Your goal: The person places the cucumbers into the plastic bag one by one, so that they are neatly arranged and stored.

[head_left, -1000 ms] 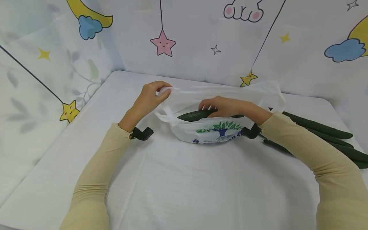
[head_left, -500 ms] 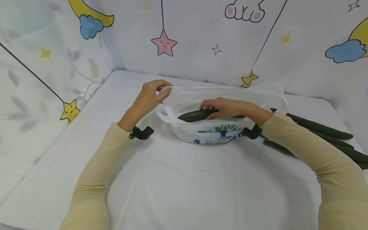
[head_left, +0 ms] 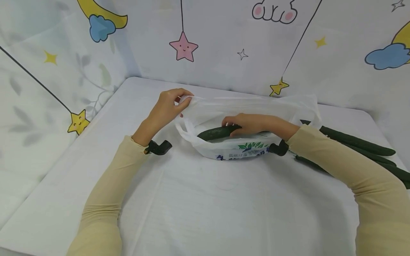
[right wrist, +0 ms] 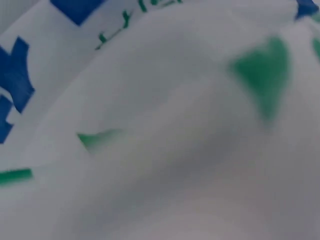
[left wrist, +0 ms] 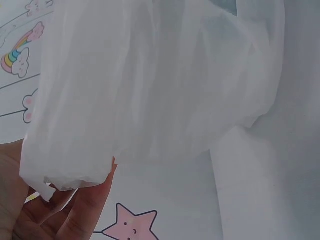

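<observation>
A white plastic bag [head_left: 211,151] with a green and blue print lies on the table, its mouth spread. My left hand [head_left: 171,105] pinches the bag's upper left edge between thumb and fingers; in the left wrist view the fingers [left wrist: 90,207] show at the bag's rim. My right hand [head_left: 248,123] reaches into the opening and grips a dark green cucumber [head_left: 216,133], whose left end shows above the bag's front side. The rest of that cucumber is hidden by the hand and bag. Printed plastic fills the right wrist view, hiding the hand there.
Several more cucumbers [head_left: 358,140] lie on the white table [head_left: 198,213] at the right, partly behind the right sleeve [head_left: 346,167]. A white curtain [head_left: 217,28] printed with stars and clouds hangs behind the table.
The right hand and the cucumber have sunk slightly lower into the bag, and the bag's front side has folded down a little. The left hand keeps its hold on the edge.
</observation>
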Action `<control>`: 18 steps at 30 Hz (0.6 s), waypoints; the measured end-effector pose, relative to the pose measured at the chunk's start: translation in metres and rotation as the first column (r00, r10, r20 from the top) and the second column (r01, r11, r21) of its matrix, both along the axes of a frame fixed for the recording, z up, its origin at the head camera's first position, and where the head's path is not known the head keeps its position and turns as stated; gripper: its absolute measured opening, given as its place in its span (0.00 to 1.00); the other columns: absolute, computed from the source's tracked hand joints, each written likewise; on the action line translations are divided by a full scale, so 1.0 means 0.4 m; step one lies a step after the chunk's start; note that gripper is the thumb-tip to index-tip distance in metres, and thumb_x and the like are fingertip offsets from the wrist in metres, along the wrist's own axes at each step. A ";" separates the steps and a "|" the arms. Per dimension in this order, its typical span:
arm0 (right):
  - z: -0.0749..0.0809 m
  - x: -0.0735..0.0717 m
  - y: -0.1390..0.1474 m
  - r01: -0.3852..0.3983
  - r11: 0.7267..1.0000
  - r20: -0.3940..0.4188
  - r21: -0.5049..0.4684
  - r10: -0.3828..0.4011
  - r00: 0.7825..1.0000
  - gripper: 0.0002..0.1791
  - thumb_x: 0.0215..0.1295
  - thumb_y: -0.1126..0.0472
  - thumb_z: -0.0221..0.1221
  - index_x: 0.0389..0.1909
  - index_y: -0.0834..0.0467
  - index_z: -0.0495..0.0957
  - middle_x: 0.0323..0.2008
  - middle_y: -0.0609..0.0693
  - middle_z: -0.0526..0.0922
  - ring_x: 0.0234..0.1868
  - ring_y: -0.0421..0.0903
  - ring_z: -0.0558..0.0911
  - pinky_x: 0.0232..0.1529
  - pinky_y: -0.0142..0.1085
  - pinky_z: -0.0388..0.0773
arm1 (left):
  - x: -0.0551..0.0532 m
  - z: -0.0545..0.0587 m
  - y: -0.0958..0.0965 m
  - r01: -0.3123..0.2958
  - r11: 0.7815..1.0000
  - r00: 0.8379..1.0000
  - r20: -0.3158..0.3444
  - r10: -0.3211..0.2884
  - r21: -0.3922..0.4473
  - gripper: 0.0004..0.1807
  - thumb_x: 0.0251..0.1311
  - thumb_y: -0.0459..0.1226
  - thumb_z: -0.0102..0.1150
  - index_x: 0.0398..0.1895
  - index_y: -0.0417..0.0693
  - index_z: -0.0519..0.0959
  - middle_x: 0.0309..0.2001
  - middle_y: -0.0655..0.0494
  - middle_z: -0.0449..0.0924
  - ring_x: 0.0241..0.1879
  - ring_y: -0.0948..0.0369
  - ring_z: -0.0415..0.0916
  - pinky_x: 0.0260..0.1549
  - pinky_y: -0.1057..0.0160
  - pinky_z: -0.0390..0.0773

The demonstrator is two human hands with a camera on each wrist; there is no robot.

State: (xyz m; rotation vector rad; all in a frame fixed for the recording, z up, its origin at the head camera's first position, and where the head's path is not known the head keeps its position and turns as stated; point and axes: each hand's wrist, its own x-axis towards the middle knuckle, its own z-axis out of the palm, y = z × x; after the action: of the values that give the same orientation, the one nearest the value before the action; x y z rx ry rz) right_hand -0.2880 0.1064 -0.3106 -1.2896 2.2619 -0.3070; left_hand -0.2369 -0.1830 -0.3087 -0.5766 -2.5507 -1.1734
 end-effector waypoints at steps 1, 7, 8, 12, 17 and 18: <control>-0.001 0.001 0.001 0.005 1.000 0.001 0.009 -0.005 1.000 0.22 0.69 0.63 0.58 0.61 0.59 0.67 0.57 0.61 0.77 0.62 0.57 0.74 0.62 0.51 0.68 | 0.000 0.000 0.001 0.003 1.000 1.000 0.002 -0.003 0.001 0.12 0.68 0.34 0.55 0.49 0.39 0.82 0.46 0.48 0.82 0.39 0.53 0.80 0.23 0.72 0.77; -0.009 0.006 0.002 0.018 0.999 0.000 0.031 -0.018 1.000 0.23 0.69 0.62 0.59 0.62 0.59 0.67 0.58 0.61 0.76 0.61 0.57 0.74 0.62 0.51 0.68 | 0.001 0.000 0.005 0.006 1.000 1.000 -0.001 -0.006 -0.009 0.12 0.69 0.34 0.54 0.49 0.39 0.82 0.47 0.48 0.83 0.39 0.52 0.79 0.24 0.74 0.76; -0.009 0.006 0.002 0.012 1.000 -0.003 0.027 -0.012 1.000 0.23 0.69 0.63 0.59 0.62 0.60 0.67 0.58 0.60 0.76 0.61 0.57 0.74 0.62 0.51 0.68 | 0.001 0.000 0.006 0.004 1.000 1.000 -0.003 -0.004 -0.010 0.12 0.69 0.34 0.54 0.49 0.39 0.82 0.47 0.48 0.83 0.39 0.52 0.79 0.24 0.74 0.76; -0.011 0.002 0.005 -0.004 1.000 -0.008 0.022 0.004 1.000 0.23 0.69 0.63 0.59 0.62 0.61 0.68 0.57 0.59 0.76 0.60 0.57 0.74 0.61 0.52 0.69 | 0.002 0.000 0.005 -0.003 1.000 1.000 -0.015 0.003 -0.020 0.11 0.68 0.34 0.55 0.49 0.40 0.82 0.47 0.48 0.83 0.39 0.52 0.79 0.28 0.72 0.76; -0.011 0.000 0.014 -0.006 1.000 -0.014 0.021 0.006 1.000 0.22 0.68 0.64 0.59 0.61 0.62 0.70 0.56 0.60 0.77 0.57 0.58 0.76 0.60 0.52 0.70 | 0.001 -0.003 0.005 -0.006 1.000 1.000 -0.029 0.005 -0.029 0.11 0.68 0.35 0.55 0.48 0.40 0.82 0.46 0.48 0.84 0.39 0.52 0.79 0.31 0.70 0.76; -0.011 0.000 0.016 -0.007 1.000 -0.016 0.020 0.007 1.000 0.22 0.68 0.64 0.59 0.61 0.62 0.70 0.56 0.60 0.77 0.57 0.58 0.76 0.59 0.52 0.70 | 0.000 -0.004 0.005 -0.006 1.000 1.000 -0.029 0.006 -0.030 0.11 0.68 0.35 0.55 0.48 0.40 0.83 0.46 0.49 0.84 0.39 0.53 0.78 0.31 0.70 0.75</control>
State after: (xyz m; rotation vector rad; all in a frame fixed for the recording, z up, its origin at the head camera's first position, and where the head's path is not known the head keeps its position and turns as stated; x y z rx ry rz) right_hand -0.2882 0.1128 -0.3150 -1.2944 2.2675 -0.2722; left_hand -0.2368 -0.1812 -0.3103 -0.5883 -2.5477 -1.1183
